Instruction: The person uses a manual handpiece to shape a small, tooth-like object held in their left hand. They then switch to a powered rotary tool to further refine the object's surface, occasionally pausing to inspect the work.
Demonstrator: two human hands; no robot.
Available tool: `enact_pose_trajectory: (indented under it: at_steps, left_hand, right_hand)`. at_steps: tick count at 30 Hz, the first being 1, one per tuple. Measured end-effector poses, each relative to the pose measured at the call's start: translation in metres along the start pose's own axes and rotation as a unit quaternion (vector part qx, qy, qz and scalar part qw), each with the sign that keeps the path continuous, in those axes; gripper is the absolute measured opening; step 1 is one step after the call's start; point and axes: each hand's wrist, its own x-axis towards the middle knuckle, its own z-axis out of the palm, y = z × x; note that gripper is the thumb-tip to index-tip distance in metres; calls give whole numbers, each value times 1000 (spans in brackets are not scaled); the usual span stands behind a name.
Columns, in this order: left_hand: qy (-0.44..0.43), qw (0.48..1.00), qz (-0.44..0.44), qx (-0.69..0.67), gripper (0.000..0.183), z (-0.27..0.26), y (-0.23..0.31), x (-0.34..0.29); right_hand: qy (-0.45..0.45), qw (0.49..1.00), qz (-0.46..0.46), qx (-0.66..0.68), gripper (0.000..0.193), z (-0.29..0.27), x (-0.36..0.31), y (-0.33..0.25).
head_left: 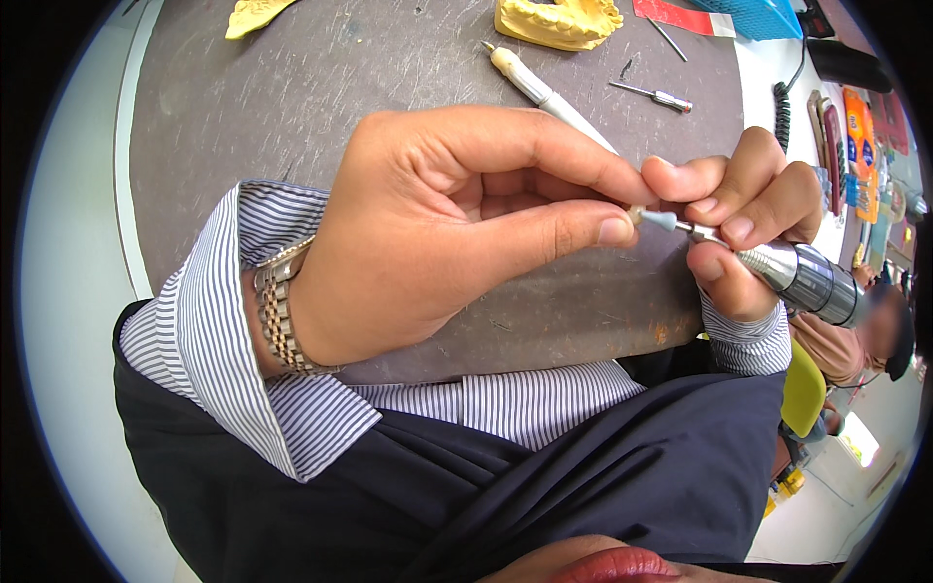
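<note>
Between the thumb and forefinger of my left hand [428, 214] is pinched a tiny yellowish, tooth-like piece [636, 215], mostly covered by the fingertips. My right hand [743, 194] grips the front of a silver rotary handpiece [812, 282], its body slanting down to the right. A pale blue-grey cone-shaped polishing tip [660, 221] on a metal shank sticks out of the handpiece toward the piece. Tip and piece meet or nearly meet; I cannot tell which. Both hands are close together above the scratched grey-brown work surface [292, 107].
Behind my hands lies a white-handled tool [539, 89] with a pointed end. Farther back are a yellow dental cast [559, 27], another yellow piece [255, 16], a small metal bur [669, 100], a thin rod [668, 41], a red strip [680, 16] and a blue basket [768, 17]. A coiled cord [781, 115] hangs at right.
</note>
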Motion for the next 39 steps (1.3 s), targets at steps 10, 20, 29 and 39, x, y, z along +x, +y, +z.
enact_pose_trajectory:
  at_steps: [10, 20, 29, 39]
  left_hand:
    - [-3, 1000, 18, 3, 19, 0, -2, 1]
    - [-7, 1000, 16, 7, 19, -1, -2, 2]
    - [2, 1000, 1, 16, 20, 0, 0, 1]
    - [2, 1000, 11, 27, 21, -1, 1, 1]
  right_hand:
    - [-12, 1000, -11, -5, 25, -1, 0, 0]
    - [10, 1000, -3, 11, 26, 0, -2, 0]
    - [24, 999, 2, 36, 27, 1, -3, 3]
    - [-1, 1000, 5, 15, 28, -1, -1, 1]
